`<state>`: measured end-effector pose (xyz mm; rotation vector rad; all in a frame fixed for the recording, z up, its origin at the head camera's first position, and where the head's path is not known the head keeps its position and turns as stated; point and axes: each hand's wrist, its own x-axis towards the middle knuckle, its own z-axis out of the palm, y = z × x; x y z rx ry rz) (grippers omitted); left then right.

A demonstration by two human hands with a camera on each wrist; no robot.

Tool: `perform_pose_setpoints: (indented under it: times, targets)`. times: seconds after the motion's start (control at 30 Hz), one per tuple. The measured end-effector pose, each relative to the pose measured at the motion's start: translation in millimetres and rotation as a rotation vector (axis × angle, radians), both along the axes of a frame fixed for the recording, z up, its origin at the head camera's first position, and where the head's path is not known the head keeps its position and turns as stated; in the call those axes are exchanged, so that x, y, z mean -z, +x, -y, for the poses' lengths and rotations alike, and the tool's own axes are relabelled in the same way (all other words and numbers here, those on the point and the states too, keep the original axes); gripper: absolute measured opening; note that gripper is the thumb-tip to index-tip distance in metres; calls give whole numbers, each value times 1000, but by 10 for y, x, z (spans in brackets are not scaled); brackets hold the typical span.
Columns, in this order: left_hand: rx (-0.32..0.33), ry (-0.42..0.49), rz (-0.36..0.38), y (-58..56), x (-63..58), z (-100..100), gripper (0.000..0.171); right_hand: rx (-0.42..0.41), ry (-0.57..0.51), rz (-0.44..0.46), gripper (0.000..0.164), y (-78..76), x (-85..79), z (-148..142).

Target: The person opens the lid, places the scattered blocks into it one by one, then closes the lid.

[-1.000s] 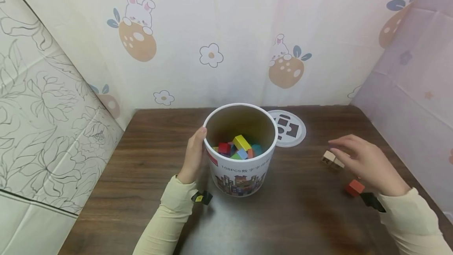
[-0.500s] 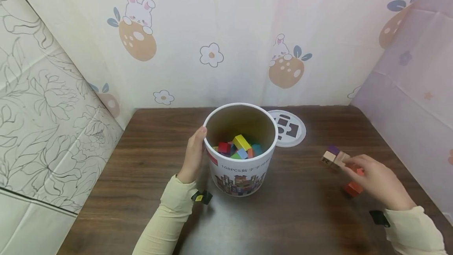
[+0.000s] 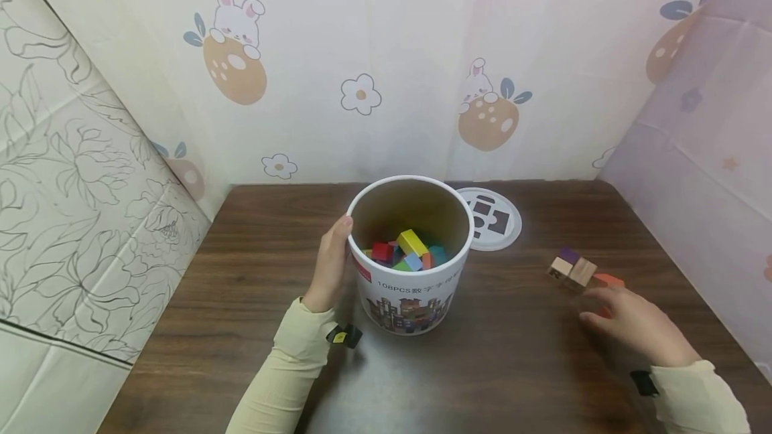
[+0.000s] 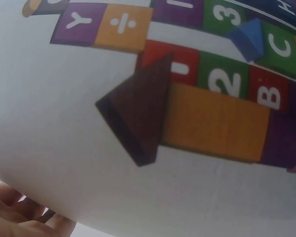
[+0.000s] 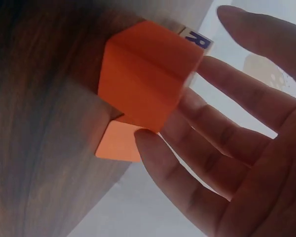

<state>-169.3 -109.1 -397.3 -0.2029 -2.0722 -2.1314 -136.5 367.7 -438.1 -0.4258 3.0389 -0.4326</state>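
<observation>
My left hand [image 3: 329,263] grips the left side of a white bucket [image 3: 405,292] at its rim. Inside lie several coloured building blocks, among them a yellow one [image 3: 413,243] and a red one [image 3: 382,251]. The bucket's printed wall [image 4: 79,123] fills the left wrist view. On the right, my right hand [image 3: 642,327] is beside an orange-red block [image 5: 143,74], its fingers relaxed and along one side of it, the thumb standing off. A second, lighter orange block [image 5: 119,140] shows near a fingertip. In the head view the hand mostly hides both.
Just beyond the right hand sit a wooden block with a letter R [image 3: 561,268], a plain wooden-topped one [image 3: 582,272] and a purple-topped one [image 3: 568,255]. A white lid with dark cutouts [image 3: 497,220] lies behind the bucket. Patterned cloth walls border the brown table [image 3: 259,273].
My right hand has drawn back from the wooden blocks towards me, down to the orange-red blocks, uncovering the purple and wooden ones. My left hand and the bucket have stayed put.
</observation>
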Motion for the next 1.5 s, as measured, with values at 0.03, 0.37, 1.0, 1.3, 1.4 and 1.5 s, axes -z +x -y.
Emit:
perform_pose_setpoints:
  times: [0.03,0.37,1.0,1.3,1.4,1.5]
  targets:
    - [1,1,1,-1,3,1,51,-6,0,2,35,3,11,-1]
    - [6,3,-2,-2,9,0,50,-21,16,36,32,-17,80,-31]
    - [7,6,-6,11,-1,2,50,-54,-21,-86,8,-108,-209,57]
    - [-8,18,-10,-4,-2,-3,52,-134,-97,-271,9,-271,-586,369]
    - [-7,19,-8,-8,-3,-6,52,-171,-109,-317,11,-331,-709,514]
    - [-10,20,-2,-6,-3,-8,52,-207,-111,-370,14,-393,-822,665]
